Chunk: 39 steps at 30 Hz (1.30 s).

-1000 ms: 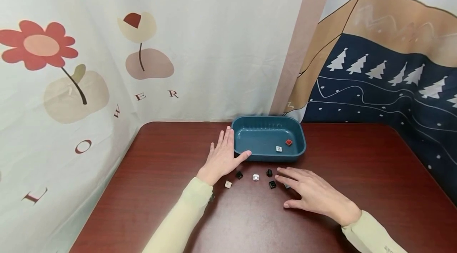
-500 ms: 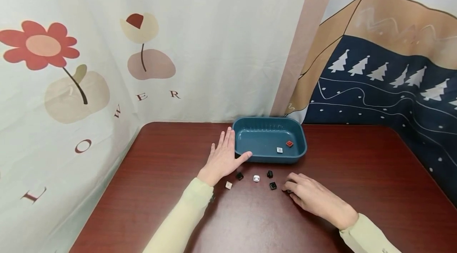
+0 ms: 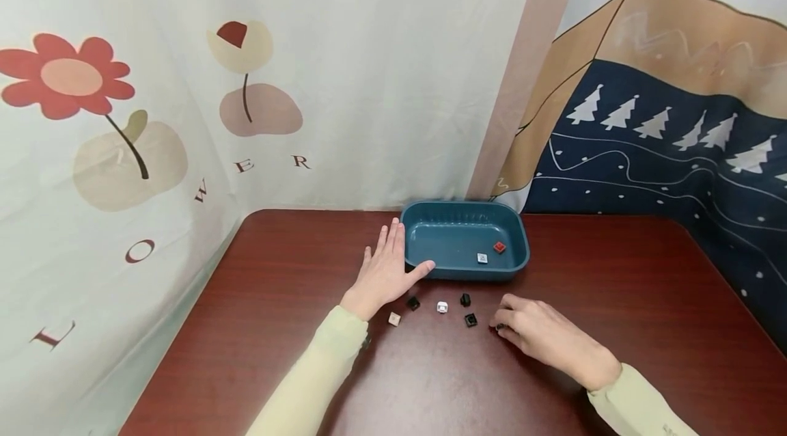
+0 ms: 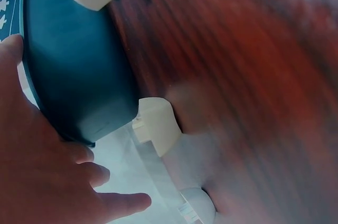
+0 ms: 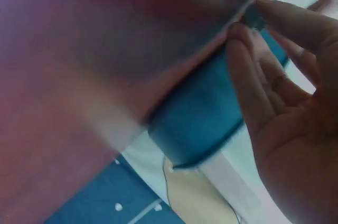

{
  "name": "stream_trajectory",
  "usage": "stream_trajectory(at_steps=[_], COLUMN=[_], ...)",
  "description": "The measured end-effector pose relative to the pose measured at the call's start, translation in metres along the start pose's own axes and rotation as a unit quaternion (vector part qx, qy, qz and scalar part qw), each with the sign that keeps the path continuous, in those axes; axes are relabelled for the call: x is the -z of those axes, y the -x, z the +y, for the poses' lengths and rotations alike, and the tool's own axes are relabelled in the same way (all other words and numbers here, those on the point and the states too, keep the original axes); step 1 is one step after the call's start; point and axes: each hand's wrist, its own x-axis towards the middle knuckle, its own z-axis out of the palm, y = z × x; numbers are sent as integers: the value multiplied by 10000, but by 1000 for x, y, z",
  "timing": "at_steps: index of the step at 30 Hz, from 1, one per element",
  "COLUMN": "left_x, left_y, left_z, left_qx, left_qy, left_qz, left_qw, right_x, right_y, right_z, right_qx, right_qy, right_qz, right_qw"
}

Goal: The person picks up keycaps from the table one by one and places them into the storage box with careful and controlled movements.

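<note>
Since a second ago, the right grip (image 3: 544, 335) has curled its fingers in, and now it pinches a small dark cap (image 5: 254, 17) between finger and thumb. I can't tell if that cap touches the counter (image 3: 277, 313). Just left of this grip sit a black cap (image 3: 471, 320) and a second black cap (image 3: 465, 299), then a white cap (image 3: 442, 307). A third black cap (image 3: 413, 303) and a pale cap (image 3: 394, 318) are near the left grip (image 3: 386, 275). Its fingers lie straight against the blue tub (image 3: 467, 274). Ahead of the right grip, a red cap (image 3: 499, 247) and a white square (image 3: 482, 258) lie inside the tub.
</note>
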Motion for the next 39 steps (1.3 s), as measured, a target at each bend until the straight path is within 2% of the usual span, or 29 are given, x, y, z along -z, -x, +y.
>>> stream_trajectory(at_steps=[3, 7, 10, 14, 21, 31, 35, 39], left_x=[0, 0, -1, -1, -2, -1, -1, -1], left_y=[0, 0, 0, -1, 0, 0, 0, 0], left_z=[0, 1, 1, 0, -1, 0, 0, 0], left_qx=[12, 21, 15, -1, -34, -41, -12, 33], left_qy=[-21, -27, -6, 16, -15, -75, -92, -69], left_qz=[38, 3, 11, 64, 67, 107, 65, 15], left_qw=[10000, 10000, 10000, 10000, 10000, 9999, 9999, 10000], right_x=[9, 22, 30, 40, 46, 38, 31, 21], right_y=[-5, -13, -18, -25, -35, -58, -67, -76], right_z=[0, -1, 0, 0, 1, 9, 13, 18], right_qx=[195, 407, 390, 197, -175, -460, -570, -696], right_qy=[-44, 103, 215, 197, -43, -299, -375, -417], right_qz=[569, 1433, 1925, 2362, 2872, 3670, 3673, 3517], right_qw=[9982, 9888, 9803, 9713, 9577, 9286, 9276, 9326])
